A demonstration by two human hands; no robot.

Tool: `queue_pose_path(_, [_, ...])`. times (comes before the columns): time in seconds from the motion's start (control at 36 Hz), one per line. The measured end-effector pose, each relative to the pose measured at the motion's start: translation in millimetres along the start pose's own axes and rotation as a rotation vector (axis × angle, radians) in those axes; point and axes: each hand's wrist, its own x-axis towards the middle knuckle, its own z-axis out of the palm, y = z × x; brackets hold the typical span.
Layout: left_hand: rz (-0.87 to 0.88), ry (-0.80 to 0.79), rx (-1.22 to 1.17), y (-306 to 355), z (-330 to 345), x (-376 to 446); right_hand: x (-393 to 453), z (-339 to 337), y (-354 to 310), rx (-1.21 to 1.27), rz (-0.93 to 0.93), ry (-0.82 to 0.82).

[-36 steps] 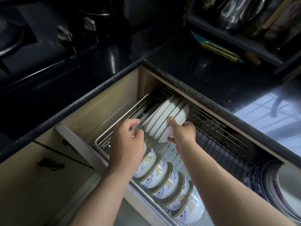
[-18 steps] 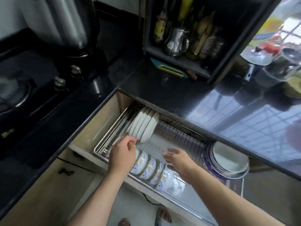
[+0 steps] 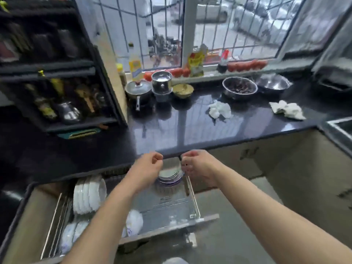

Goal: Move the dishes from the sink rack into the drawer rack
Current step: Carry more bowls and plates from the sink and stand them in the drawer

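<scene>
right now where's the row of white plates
In the head view the white plates stand on edge at the lower left, in the back left of the open drawer rack, just under the black countertop edge and left of the left forearm.

Barred window [image 3: 209, 29] w/ daylight behind glossy black countertop [image 3: 190, 128].

plates [image 3: 88, 194] upright in drawer rack [image 3: 171, 206] left; stacked plates [image 3: 170, 177] at back; countertop [image 3: 190, 128] behind.

Single head-worn view, forward and down over open drawer rack [image 3: 192, 199] toward countertop [image 3: 190, 130] and window [image 3: 190, 29].
</scene>
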Motion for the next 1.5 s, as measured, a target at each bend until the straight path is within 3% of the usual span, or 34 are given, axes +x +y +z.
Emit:
queue_pose_path(0.14, [0.135, -0.108, -0.038, 110.8, 80.7, -5.7, -53.6, -133.5, 13.9, -0.084, -0.084, 0.125])
queue_pose_path(0.28, [0.270, -0.234, -0.011, 230.7, 204.1, -18.5, -103.2, -281.6, 60.0, -0.075, -0.097, 0.308])
queue_pose_path(0.53, [0.490, -0.548, 0.199, 398.3, 398.6, -59.1, -227.8, -504.7, 170.0, 0.314, 0.013, 0.771])
queue_pose_path(0.64, [0.458, -0.663, 0.223, 419.4, 460.3, -65.8, -262.7, -548.3, 216.9, 0.482, 0.053, 0.968])
queue_pose_path(0.78, [0.444, -0.888, 0.252, 438.8, 553.7, -82.0, -319.7, -586.4, 286.2, 0.572, 0.178, 1.052])
queue_pose_path(1.03, [0.434, -1.081, 0.255, 509.4, 667.0, -77.1, -388.4, -699.1, 319.8, 0.636, 0.200, 1.383])
queue_pose_path(1.31, [0.676, -1.199, 0.389, 627.3, 798.9, -101.5, -417.6, -777.4, 341.9, 0.678, 0.270, 1.483])
queue_pose_path(1.5, [0.630, -1.329, 0.442, 645.8, 872.5, -136.4, -434.4, -805.4, 397.0, 0.846, 0.367, 1.511])
